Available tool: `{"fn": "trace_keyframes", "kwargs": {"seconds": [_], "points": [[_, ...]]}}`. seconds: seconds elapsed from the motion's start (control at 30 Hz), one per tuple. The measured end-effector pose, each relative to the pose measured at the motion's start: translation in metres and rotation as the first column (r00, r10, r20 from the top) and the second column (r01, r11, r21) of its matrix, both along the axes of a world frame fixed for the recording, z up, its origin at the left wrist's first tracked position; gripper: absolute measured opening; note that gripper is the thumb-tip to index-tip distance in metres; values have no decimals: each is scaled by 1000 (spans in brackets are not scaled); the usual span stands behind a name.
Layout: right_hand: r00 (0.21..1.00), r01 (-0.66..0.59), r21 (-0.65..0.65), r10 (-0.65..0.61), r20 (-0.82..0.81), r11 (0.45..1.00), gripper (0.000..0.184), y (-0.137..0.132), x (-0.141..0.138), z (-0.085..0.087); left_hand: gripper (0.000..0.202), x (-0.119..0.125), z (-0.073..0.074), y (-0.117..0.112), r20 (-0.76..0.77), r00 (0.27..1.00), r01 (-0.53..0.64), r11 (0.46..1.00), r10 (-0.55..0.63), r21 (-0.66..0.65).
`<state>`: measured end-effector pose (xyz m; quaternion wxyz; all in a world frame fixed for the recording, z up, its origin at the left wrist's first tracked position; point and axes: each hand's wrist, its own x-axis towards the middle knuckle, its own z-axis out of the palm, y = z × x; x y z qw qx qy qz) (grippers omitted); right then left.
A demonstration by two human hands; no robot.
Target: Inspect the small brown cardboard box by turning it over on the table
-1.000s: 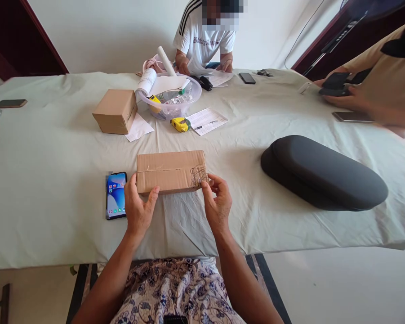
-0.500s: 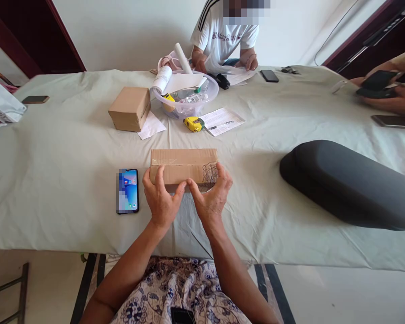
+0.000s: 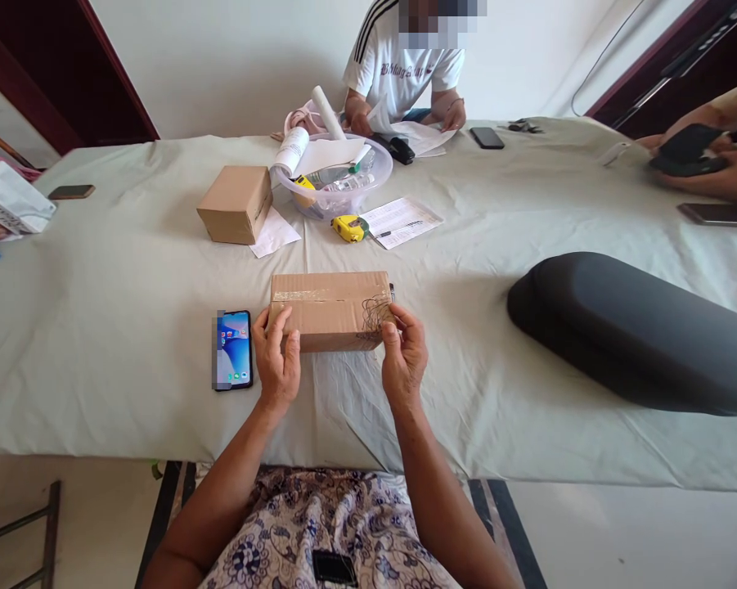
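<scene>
l hand [image 3: 276, 364]: you had it half-curled, holding the l end of the cardboard box [image 3: 330, 315], thumb on near side.
r hand [image 3: 406, 360]: nearly closed, you gripped the r near corner, by the scribble [image 3: 375, 313].
cardboard box: was right in front of you, btwn both hands; couldn't tell if lifted off the cloth [image 3: 110, 352].
phone [image 3: 238, 352]: lay lit just l of your l hand.
tape measure [image 3: 348, 228]: sat beyond, nr a sheet [image 3: 408, 214].
</scene>
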<state>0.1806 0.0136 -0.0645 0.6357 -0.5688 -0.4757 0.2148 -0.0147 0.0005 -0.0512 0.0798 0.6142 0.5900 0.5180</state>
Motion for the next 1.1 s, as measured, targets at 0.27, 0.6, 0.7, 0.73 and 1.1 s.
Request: {"fn": "trace_keyframes", "kwargs": {"seconds": [0.27, 0.6, 0.7, 0.73, 1.1], "points": [[999, -16, 5, 16, -50, 1000, 42, 5, 7, -37, 46, -20, -24, 10, -168, 986, 32, 994, -14, 107], [994, -23, -134, 37, 104, 991, 33, -16, 9, -62, 42, -26, -23, 3, -60, 998, 25, 995, -20, 95], [997, 33, -16, -32, 72, 999, 27, -19, 13, -43, 47, -23, -29, 1, 109, 994, 18, 1000, -20, 26], [996, 64, 33, -66, 61, 997, 25, -21, 15, -34, 51, -21, -31, 0, 170, 985, 27, 1000, -27, 2], [871, -11, 440, -208, 445, 898, 17, -11, -2, 59, 41, -16, -43, -7, 202, 979, 84, 938, -15, -335]]}}
